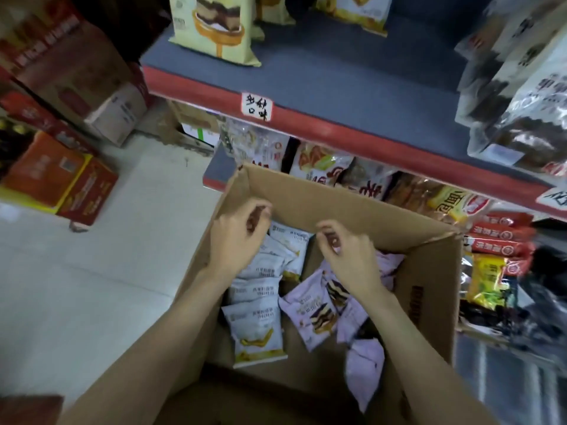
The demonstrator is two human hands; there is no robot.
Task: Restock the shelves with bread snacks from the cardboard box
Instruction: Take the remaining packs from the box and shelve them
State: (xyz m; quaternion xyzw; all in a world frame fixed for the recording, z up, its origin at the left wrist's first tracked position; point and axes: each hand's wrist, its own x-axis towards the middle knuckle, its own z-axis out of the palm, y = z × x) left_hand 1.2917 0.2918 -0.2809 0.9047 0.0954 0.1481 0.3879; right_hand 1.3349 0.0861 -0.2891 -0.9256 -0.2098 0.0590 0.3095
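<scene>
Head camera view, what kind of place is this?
Most likely a small grocery shop aisle. A shelf with a handwritten label on its red edge holds packaged snacks, stock cartons sit on the floor, and an open cardboard box holds small snack packets.

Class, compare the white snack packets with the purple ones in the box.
White packets lie stacked on the left of the cardboard box; purple packets lie jumbled on the right. White ones show yellow artwork; purple ones show a layered cake. Both are small sealed pouches.
</scene>
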